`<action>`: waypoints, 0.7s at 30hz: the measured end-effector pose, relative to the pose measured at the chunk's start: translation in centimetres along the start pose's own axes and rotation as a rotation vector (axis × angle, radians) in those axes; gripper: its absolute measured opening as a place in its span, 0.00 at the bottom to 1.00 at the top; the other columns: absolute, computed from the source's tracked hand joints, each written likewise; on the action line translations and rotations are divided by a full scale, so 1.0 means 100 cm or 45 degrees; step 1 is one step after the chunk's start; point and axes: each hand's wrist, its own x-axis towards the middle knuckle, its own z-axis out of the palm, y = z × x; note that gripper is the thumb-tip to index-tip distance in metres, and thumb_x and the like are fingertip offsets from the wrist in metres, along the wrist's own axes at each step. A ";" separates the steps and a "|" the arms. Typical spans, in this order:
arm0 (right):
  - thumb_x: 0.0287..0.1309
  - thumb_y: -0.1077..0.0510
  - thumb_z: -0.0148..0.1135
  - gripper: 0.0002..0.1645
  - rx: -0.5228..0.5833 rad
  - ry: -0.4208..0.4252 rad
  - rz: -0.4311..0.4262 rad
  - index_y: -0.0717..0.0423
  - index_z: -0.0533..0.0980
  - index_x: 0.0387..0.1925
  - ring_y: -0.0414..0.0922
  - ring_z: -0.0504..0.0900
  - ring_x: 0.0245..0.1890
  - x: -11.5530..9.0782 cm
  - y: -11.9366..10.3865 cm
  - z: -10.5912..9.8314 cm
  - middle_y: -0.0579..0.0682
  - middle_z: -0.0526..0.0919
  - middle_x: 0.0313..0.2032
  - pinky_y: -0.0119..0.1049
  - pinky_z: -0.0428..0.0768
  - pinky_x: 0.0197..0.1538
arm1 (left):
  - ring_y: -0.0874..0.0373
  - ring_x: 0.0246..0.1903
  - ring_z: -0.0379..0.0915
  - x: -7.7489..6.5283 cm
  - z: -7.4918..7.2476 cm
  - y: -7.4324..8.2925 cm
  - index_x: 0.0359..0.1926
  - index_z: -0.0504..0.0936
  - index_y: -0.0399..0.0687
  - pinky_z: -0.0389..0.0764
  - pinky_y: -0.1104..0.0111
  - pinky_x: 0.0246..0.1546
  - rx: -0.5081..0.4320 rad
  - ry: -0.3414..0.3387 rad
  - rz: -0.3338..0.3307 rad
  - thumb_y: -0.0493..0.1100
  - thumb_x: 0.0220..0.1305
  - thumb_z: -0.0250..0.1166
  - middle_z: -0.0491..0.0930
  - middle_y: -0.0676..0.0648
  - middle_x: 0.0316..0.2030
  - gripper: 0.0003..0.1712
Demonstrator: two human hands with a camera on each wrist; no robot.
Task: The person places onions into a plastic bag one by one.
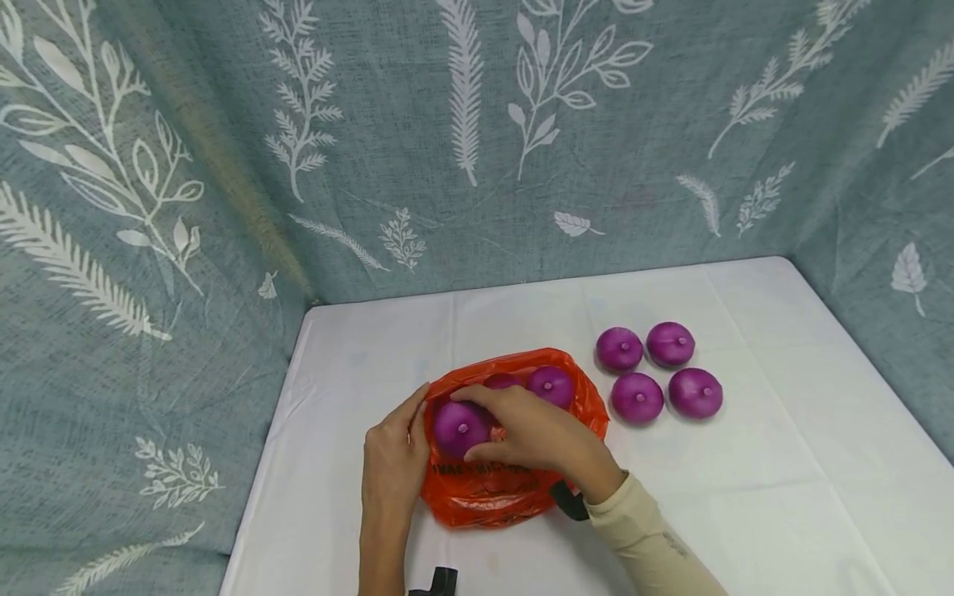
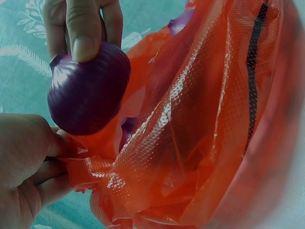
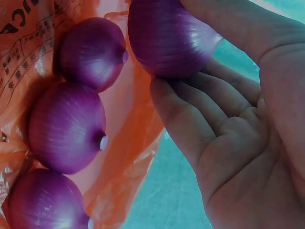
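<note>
My right hand (image 1: 537, 426) grips a purple onion (image 1: 456, 430) between thumb and fingers, over the left side of an open orange-red plastic bag (image 1: 484, 507). In the right wrist view, this onion (image 3: 164, 40) is raised above three others in the bag, one of them the middle onion (image 3: 66, 126). My left hand (image 1: 393, 455) stands at the bag's left edge. The left wrist view has its fingers pinching the bag's rim (image 2: 90, 167), just below the held onion (image 2: 90, 90).
Several more purple onions, among them a near one (image 1: 637, 399) and a far one (image 1: 671, 344), sit grouped on the white-covered table (image 1: 745, 497) right of the bag. A green-blue leaf-patterned cloth (image 1: 387, 149) hangs behind the table and along both sides.
</note>
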 end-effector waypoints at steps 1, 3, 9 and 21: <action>0.59 0.44 0.80 0.44 -0.008 -0.010 0.002 0.44 0.72 0.74 0.37 0.85 0.52 0.001 0.000 0.001 0.42 0.86 0.58 0.40 0.85 0.60 | 0.45 0.56 0.86 0.000 0.000 0.000 0.64 0.85 0.44 0.86 0.55 0.53 0.000 0.002 0.000 0.36 0.76 0.65 0.87 0.40 0.56 0.19; 0.59 0.44 0.80 0.44 -0.020 -0.031 -0.001 0.45 0.72 0.74 0.35 0.85 0.48 0.003 0.000 0.002 0.42 0.87 0.55 0.39 0.85 0.59 | 0.45 0.55 0.86 0.000 0.000 0.000 0.64 0.85 0.44 0.86 0.55 0.52 -0.001 0.005 0.000 0.36 0.76 0.65 0.87 0.40 0.56 0.19; 0.58 0.45 0.81 0.43 -0.024 -0.096 -0.016 0.48 0.74 0.72 0.33 0.77 0.23 0.010 -0.001 0.006 0.39 0.81 0.27 0.28 0.85 0.39 | 0.45 0.55 0.86 0.000 -0.001 0.001 0.65 0.85 0.45 0.87 0.55 0.51 0.002 0.008 -0.014 0.36 0.76 0.65 0.87 0.39 0.56 0.19; 0.55 0.47 0.83 0.42 -0.116 -0.163 -0.023 0.45 0.77 0.70 0.30 0.81 0.28 0.021 0.001 0.017 0.39 0.89 0.39 0.32 0.88 0.50 | 0.45 0.56 0.85 -0.001 -0.003 0.001 0.65 0.85 0.45 0.87 0.55 0.52 -0.004 -0.004 -0.008 0.35 0.76 0.65 0.87 0.40 0.56 0.19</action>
